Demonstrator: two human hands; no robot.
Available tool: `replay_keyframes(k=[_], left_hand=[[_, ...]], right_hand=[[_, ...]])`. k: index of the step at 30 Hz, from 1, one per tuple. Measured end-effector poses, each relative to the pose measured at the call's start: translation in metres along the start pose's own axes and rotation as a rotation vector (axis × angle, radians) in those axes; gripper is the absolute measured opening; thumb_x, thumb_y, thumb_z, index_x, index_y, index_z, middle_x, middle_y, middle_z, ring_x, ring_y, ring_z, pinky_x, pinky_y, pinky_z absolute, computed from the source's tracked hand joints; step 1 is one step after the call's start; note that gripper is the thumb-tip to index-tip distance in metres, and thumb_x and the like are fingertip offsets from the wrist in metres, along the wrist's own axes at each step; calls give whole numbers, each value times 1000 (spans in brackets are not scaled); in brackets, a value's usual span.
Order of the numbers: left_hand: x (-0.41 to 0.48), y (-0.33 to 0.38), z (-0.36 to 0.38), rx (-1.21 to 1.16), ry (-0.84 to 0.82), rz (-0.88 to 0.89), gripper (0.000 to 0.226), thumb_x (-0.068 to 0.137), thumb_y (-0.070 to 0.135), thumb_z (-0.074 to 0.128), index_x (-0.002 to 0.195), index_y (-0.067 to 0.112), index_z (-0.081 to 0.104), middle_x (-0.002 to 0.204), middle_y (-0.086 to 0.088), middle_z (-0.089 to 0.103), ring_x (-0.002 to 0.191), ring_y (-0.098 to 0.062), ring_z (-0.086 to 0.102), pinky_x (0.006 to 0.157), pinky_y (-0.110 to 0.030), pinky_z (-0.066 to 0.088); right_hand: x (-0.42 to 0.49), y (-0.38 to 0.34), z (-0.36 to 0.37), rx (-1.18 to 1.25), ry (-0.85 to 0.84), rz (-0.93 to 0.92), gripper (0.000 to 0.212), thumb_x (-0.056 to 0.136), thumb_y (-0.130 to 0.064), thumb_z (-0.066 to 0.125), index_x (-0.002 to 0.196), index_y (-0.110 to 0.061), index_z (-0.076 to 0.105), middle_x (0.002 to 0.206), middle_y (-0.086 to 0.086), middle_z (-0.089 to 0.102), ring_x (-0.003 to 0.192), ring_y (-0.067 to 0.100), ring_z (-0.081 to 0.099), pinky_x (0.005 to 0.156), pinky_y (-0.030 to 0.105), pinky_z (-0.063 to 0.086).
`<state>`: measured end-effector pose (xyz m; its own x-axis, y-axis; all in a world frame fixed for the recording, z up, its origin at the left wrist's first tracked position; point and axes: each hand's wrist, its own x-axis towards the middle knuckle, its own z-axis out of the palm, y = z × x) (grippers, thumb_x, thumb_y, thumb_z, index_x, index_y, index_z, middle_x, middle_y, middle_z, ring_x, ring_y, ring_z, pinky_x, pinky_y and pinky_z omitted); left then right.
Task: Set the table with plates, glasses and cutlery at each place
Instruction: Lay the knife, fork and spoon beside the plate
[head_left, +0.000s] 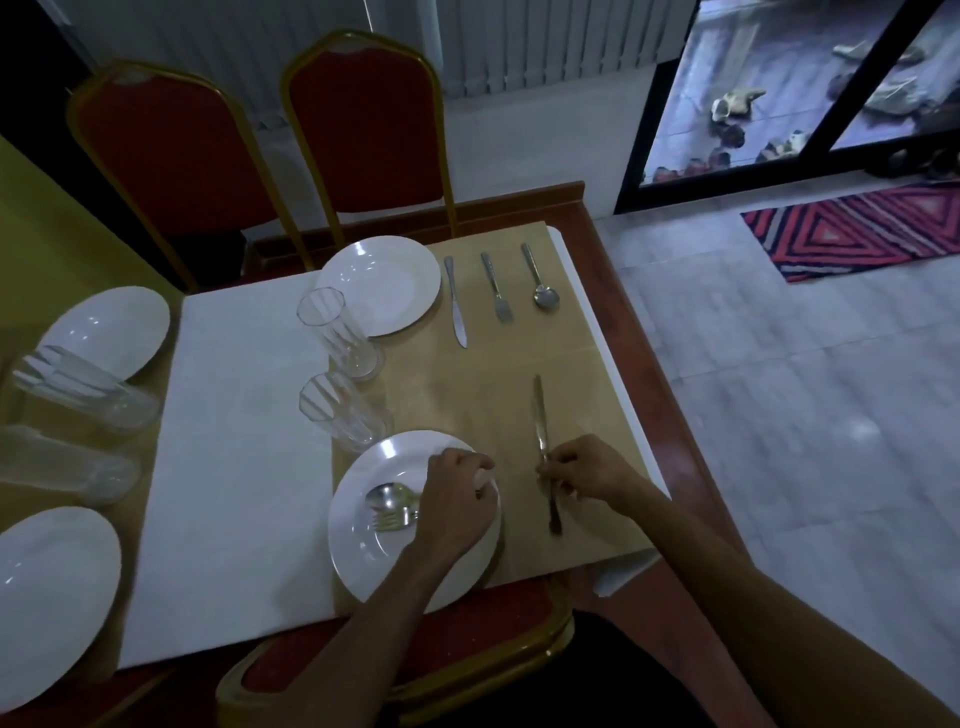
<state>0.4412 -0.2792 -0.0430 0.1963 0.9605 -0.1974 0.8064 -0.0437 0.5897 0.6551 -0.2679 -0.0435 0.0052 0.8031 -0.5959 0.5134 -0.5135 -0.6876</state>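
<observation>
On the near white plate (374, 561) my left hand (457, 499) grips a spoon (387, 496) and a fork (392, 521), whose heads point left. My right hand (587, 473) pinches a knife (541, 431) that lies on the tan mat right of that plate, blade pointing away. A tall glass (343, 415) stands behind the near plate. The far place has a white plate (384, 283), a glass (337, 332), a knife (455, 301), a fork (496, 288) and a spoon (540, 280).
At the left are two more white plates (109, 332) (47, 597) and two glasses lying on their sides (83, 389) (62, 465). Two red chairs (363, 130) stand behind the table; another chair (395, 665) is at the near edge. The table's wooden rim (675, 415) runs along the right.
</observation>
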Motion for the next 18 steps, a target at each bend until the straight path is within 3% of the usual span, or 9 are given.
replay_keyframes(k=[4,7,12,18], left_hand=[[9,4,4,185,-36,128,41,79,19,59,120,18,64,125,-1,56,121,-24,45,98,-37,43],[13,1,3,282,-122,116,54,75,31,63,128,19,57,134,1,49,130,-22,40,101,-39,35],[19,-5,2,379,-200,99,69,72,48,66,135,25,48,148,-2,33,142,-22,25,113,-48,24],[19,-3,0,355,-196,81,64,74,43,69,132,24,50,150,0,26,146,-21,16,115,-48,15]], right_hand=[[6,10,10,31,-34,72,23,90,-21,73,81,0,75,71,10,69,63,19,65,67,36,59],[11,6,20,-18,1,44,11,86,-14,72,81,-5,74,79,15,73,72,30,72,78,45,62],[19,-6,27,-171,28,-19,10,79,-16,74,89,-16,74,90,3,74,81,21,72,83,36,59],[23,-8,33,-214,82,-9,10,74,-20,75,83,-14,74,88,-2,73,83,14,68,74,26,53]])
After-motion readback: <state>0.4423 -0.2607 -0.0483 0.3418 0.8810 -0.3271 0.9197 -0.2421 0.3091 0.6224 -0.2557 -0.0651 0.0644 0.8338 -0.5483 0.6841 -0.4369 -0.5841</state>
